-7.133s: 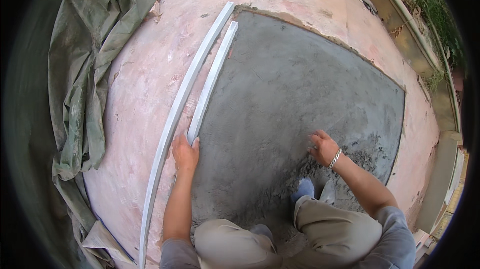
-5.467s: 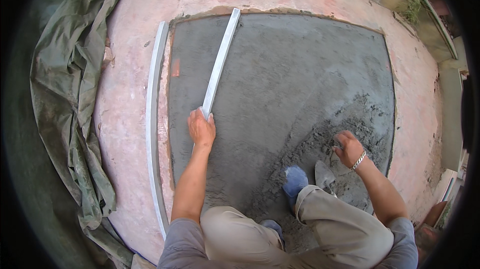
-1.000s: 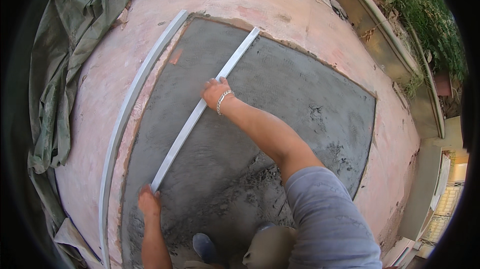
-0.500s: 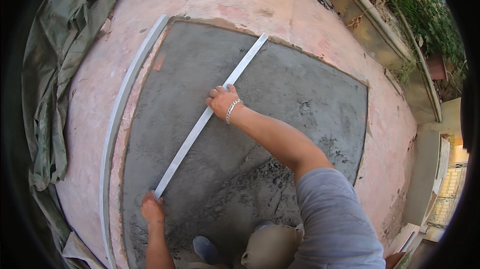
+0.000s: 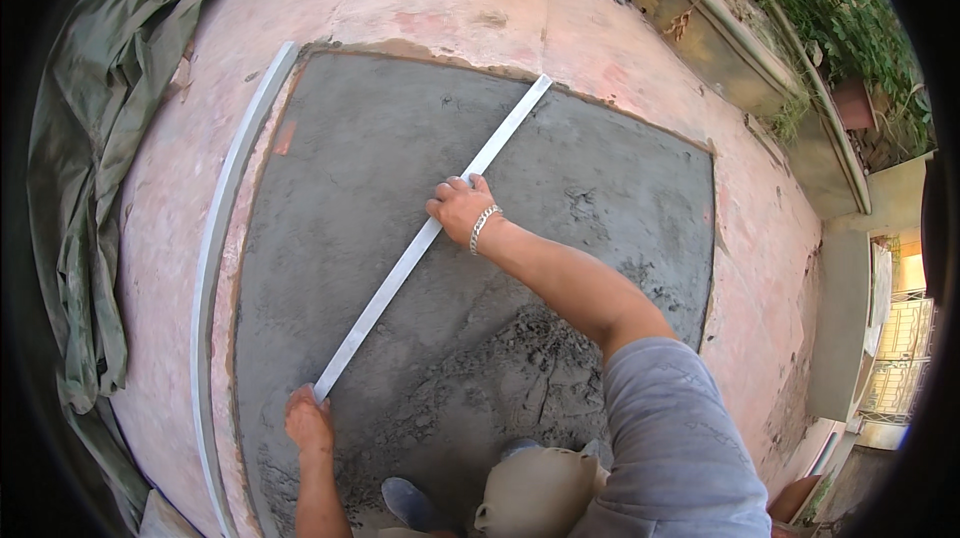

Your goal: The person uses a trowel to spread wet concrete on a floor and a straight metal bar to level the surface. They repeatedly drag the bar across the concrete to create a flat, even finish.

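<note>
A long silvery metal straightedge (image 5: 390,287) lies slantwise across a bed of wet grey mortar (image 5: 345,153). My left hand (image 5: 309,420) is closed on its near end. Farther along, about its middle, my right hand (image 5: 461,210) grips the bar from above, a chain bracelet at the wrist. The bar's far end reaches the far edge of the mortar. Mortar behind and left of the bar looks fairly smooth, with faint streaks. Nearer my feet, loose rough mortar (image 5: 530,358) is heaped and crumbly. The undersides of both hands are hidden.
A second metal bar (image 5: 228,178) lies on the pinkish floor (image 5: 165,268) along the left side of the mortar. A crumpled green tarp (image 5: 95,188) runs down the far left. At the upper right stand a low wall (image 5: 715,33) and plants (image 5: 825,13). My shoe (image 5: 408,500) rests at the near edge.
The straightedge and my right hand have shifted slightly to the right over the mortar. My left hand stays near the same spot, and the whole view has turned a little.
</note>
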`<state>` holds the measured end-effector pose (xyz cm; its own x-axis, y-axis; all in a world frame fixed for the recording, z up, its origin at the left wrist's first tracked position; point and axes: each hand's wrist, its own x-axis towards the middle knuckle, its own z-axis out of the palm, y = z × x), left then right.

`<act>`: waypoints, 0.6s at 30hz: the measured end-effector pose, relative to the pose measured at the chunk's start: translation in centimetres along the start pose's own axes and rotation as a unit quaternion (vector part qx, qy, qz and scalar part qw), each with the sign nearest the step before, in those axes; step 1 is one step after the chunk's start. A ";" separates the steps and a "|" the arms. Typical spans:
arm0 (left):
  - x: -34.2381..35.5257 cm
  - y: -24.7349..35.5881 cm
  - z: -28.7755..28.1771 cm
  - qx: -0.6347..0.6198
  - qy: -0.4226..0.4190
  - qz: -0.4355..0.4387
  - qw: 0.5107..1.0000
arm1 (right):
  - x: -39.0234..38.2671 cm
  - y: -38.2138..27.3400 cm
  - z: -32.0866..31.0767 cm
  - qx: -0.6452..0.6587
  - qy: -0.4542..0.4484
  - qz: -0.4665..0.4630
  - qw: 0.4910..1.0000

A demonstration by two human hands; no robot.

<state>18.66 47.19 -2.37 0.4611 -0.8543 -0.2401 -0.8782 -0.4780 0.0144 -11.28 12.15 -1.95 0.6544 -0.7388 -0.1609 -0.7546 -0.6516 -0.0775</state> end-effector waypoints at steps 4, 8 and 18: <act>0.0 0.8 0.2 0.005 -0.001 0.001 1.000 | -1.0 1.0 0.0 0.003 -0.022 0.017 1.000; -0.1 1.8 0.2 -0.007 0.019 0.015 1.000 | -2.0 2.0 0.1 0.003 -0.030 0.029 0.999; 0.0 4.8 -0.8 -0.037 0.009 0.053 0.998 | -5.1 5.1 1.2 -0.012 -0.009 0.051 0.999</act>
<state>14.54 44.74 -1.49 0.3683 -0.9041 -0.2169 -0.9110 -0.3975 0.1098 -18.50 12.83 -2.67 0.5729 -0.7985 -0.1850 -0.8160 -0.5768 -0.0371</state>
